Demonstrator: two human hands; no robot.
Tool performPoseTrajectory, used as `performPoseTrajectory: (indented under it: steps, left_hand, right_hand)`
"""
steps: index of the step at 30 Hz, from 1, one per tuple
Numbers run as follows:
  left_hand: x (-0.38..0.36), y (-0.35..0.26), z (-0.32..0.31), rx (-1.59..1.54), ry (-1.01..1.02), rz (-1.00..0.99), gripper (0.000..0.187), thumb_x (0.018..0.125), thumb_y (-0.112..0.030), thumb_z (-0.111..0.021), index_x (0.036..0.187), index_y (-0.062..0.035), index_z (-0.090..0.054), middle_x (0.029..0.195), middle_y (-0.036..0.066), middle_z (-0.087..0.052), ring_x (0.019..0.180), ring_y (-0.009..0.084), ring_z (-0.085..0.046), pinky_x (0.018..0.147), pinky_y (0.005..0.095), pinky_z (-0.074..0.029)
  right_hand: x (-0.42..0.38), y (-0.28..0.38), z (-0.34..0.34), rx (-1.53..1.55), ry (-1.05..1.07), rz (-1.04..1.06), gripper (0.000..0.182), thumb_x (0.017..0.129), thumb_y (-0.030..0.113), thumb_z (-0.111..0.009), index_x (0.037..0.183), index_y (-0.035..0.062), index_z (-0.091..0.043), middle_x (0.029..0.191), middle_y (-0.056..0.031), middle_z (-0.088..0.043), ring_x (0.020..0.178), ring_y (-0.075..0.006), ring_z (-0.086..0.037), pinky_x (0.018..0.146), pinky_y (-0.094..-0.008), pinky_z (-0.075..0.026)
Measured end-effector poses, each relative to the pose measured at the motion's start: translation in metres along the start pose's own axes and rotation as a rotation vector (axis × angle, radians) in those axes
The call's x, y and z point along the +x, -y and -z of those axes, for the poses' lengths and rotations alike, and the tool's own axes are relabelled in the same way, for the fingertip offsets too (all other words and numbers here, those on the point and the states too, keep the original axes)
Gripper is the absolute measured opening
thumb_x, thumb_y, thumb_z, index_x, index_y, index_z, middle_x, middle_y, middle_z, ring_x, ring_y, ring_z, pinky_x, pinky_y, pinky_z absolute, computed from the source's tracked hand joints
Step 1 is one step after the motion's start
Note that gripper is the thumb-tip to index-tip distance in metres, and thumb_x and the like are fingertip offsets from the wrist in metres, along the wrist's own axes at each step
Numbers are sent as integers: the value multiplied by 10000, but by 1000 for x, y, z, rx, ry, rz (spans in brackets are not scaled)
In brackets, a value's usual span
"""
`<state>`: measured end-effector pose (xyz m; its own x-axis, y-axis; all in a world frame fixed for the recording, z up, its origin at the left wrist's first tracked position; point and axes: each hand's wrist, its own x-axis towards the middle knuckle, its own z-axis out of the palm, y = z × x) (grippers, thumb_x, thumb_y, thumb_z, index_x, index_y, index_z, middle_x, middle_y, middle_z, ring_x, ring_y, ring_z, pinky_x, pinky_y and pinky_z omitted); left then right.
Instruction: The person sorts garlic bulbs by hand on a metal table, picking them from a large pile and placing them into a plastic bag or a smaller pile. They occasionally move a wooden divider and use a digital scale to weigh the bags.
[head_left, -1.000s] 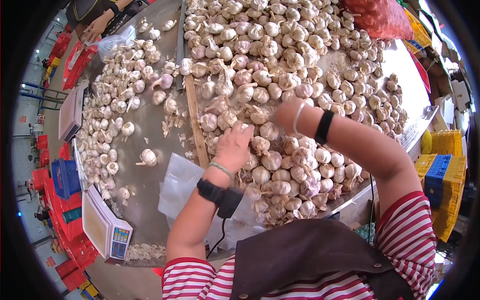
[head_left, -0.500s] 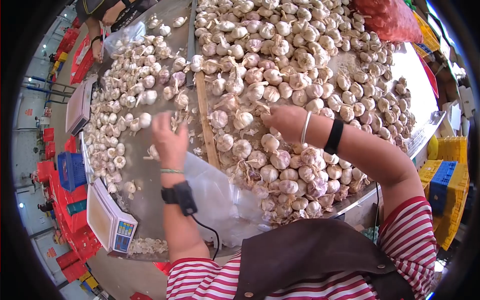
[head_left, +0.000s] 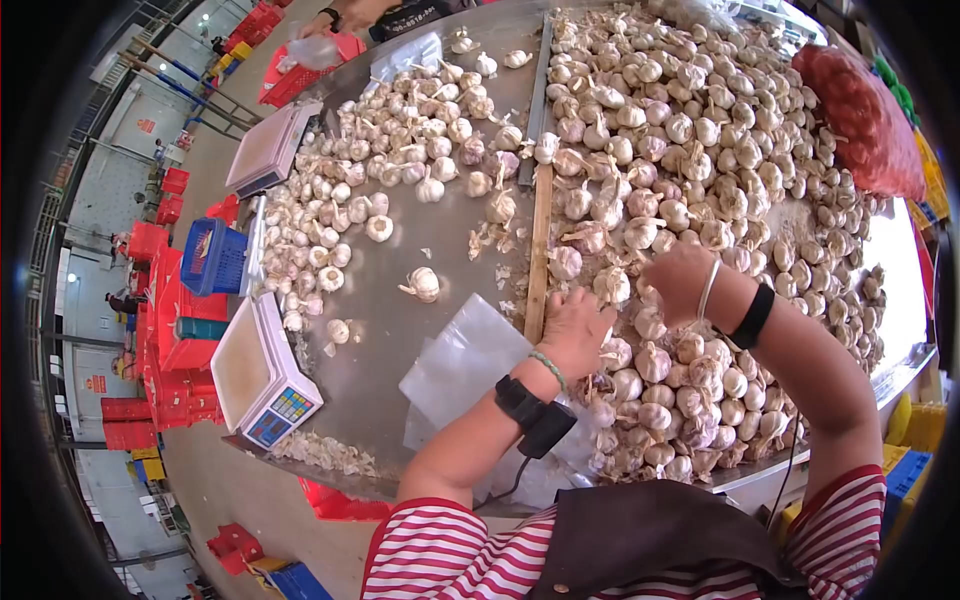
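The left hand (head_left: 577, 335) has returned near the right hand (head_left: 682, 284), putting both at the papery white garlic bulbs (head_left: 653, 363), though I cannot tell either's grip.

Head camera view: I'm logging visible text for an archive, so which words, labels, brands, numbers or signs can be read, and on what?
"8518", probably, on the black printed cloth by the co-worker's arm; the characters around it are blurred.
Blue key panel of the nearer white boxy scale: markings too small to read.
Small red-marked wall signs: too blurred to read.
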<state>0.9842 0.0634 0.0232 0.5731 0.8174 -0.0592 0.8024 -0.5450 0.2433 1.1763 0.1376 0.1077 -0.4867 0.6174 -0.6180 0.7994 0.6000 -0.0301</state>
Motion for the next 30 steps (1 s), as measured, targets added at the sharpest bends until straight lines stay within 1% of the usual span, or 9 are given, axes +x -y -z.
performPoseTrajectory:
  steps: [3, 5, 7, 12, 17, 20, 23, 28, 30]
  left_hand:
    - [0, 11, 16, -419, -156, 167, 327, 673, -92, -717, 971, -98, -585, 1009, 103, -554, 954, 309, -564, 806, 435, -454]
    - [-2, 33, 15, -434, -285, 155, 379, 679, -109, -769, 984, -74, -547, 1006, 110, -562, 906, 292, -596, 784, 408, -500]
    - [-6, 49, 23, -579, -501, 304, 415, 706, -178, -805, 1001, -77, -530, 928, 64, -580, 856, 244, -610, 740, 370, -517]
    - [-30, 49, 34, -1746, -348, 605, 198, 964, -262, -605, 1040, -84, -563, 874, 49, -625, 652, 96, -574, 510, 234, -440]
    - [-51, 49, 12, -2344, -234, 448, 367, 1010, -385, -467, 1179, -78, -575, 959, 105, -642, 740, 178, -634, 560, 248, -486]
    - [-53, 29, 21, -2518, -302, 342, 409, 984, -274, -505, 1329, -54, -513, 1267, 202, -572, 1098, 323, -620, 835, 331, -572]
    - [-55, 21, 15, -2350, -385, 319, 413, 975, -255, -519, 1325, -35, -510, 1270, 206, -574, 1096, 335, -624, 852, 355, -581]
    - [-59, 8, -2, -2265, -46, 433, 579, 970, -494, -496, 1322, -35, -476, 1087, 148, -632, 945, 282, -677, 616, 346, -603]
    - [-54, -14, 5, -2349, 65, 374, 627, 955, -546, -489, 1314, -31, -474, 1074, 151, -636, 909, 285, -684, 598, 345, -600]
  right_hand:
    - [18, -1, 23, 350, -429, 73, 330, 706, 162, -728, 1010, 46, -666, 917, -151, -686, 939, -316, -667, 774, -425, -545]
    - [13, 6, 46, 1074, -830, 141, 413, 734, 206, -739, 1094, 35, -629, 994, -168, -670, 919, -333, -661, 786, -426, -538]
    - [36, 2, 27, 849, -751, 133, 462, 732, 220, -750, 1133, 38, -609, 1032, -177, -658, 935, -333, -656, 806, -424, -535]
    - [53, 29, -31, 238, -211, -35, 531, 749, 225, -727, 1229, 65, -565, 1214, -187, -559, 1174, -360, -549, 966, -455, -476]
    - [54, 33, -64, 114, -279, 7, 480, 742, 218, -733, 1183, 104, -581, 1148, -149, -596, 1099, -313, -593, 921, -431, -445]
    - [51, 20, -69, 212, -358, 89, 383, 723, 173, -739, 1066, 92, -589, 991, -148, -638, 964, -308, -643, 854, -415, -474]
    - [50, 8, -71, 438, -473, 24, 357, 717, 139, -740, 1031, 66, -587, 979, -143, -641, 952, -352, -638, 821, -431, -503]
    - [-4, 12, -58, 1260, -591, 227, 663, 616, 84, -885, 1204, 21, -586, 1021, -87, -663, 904, -153, -618, 844, -285, -520]
    - [-25, 26, -60, 1304, -568, 276, 646, 636, 110, -881, 1204, 17, -586, 1039, -107, -661, 958, -194, -636, 863, -318, -519]
